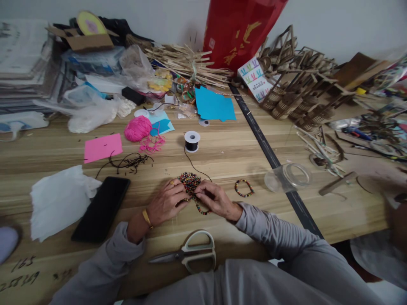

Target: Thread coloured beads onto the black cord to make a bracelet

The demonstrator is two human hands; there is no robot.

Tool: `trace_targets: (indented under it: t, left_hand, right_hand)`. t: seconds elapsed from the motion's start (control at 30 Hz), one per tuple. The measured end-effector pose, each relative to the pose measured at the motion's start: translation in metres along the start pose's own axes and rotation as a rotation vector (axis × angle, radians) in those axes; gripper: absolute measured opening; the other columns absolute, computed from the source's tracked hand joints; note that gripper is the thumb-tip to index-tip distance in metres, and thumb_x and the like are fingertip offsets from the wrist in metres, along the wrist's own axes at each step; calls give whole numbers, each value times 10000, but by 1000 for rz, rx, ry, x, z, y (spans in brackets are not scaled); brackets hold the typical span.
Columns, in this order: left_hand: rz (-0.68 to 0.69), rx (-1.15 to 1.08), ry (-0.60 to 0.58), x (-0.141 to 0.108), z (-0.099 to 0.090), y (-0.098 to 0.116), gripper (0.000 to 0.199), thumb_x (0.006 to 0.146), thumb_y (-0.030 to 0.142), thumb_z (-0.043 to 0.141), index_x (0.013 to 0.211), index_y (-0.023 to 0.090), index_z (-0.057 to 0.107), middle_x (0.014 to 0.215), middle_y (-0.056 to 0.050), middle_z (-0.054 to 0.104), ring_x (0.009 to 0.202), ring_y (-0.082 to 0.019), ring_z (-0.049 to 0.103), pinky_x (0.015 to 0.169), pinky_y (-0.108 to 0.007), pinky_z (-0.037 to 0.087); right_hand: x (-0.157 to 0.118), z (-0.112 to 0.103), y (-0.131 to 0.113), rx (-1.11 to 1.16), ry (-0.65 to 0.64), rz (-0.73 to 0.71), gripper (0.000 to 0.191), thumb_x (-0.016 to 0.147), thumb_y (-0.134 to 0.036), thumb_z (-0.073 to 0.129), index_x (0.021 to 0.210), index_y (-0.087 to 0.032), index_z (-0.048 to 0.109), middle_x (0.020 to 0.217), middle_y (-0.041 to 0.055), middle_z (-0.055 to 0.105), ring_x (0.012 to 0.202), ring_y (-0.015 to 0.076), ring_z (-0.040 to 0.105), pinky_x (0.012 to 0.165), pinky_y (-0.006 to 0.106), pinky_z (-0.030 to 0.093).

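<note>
Cluttered wood-grain tabletop [235, 154]. Multicolored bead heap [189, 179] lies between left hand [168, 199], fingers half-curled against it, and right hand [218, 200], thumb and 1 finger nearly meeting; can't tell if either grips anything. Risks: 1 knuckle bump scatters beads; tugged black cord [193, 166] topples its spool [191, 146]; unknotted bead strand [202, 211] sheds.

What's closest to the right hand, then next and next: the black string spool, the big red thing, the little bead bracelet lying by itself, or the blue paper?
From the right hand:
1. bead bracelet, just to its right
2. spool, ahead, slightly left
3. blue paper, beyond the spool
4. red thing, at the back
</note>
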State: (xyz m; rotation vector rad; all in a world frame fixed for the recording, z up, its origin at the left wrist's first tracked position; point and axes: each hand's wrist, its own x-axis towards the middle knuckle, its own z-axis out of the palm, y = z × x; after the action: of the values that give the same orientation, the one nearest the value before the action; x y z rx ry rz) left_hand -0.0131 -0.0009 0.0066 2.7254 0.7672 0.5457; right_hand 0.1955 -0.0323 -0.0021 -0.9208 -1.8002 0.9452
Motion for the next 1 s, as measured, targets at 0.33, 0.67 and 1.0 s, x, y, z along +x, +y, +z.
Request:
trace_targets:
  t: [0.33,0.67,1.0]
  left_hand:
    - [9,-22,39,4,7,4,82,860,212,611,847,168,678,811,-46,629,911,-206,514,872,-364,429]
    - [8,6,8,7,6,8,104,866,218,599,802,174,668,786,-43,616,893,-204,513,876,-378,420]
    - [5,46,-11,8,1,7,101,870,231,593,835,174,668,802,-45,622,895,-208,521,884,-395,428]
  right_hand:
    - [0,0,0,17,-1,1,177,928,-298,505,846,-159,578,786,55,578,752,144,536,704,277,439]
    - [-1,-1,1,15,20,10,169,912,-294,532,855,-151,600,776,56,592,733,144,546,679,271,439]
    - [-4,1,7,64,35,75,173,885,-312,582,837,-147,600,741,33,576,678,119,525,619,238,427]
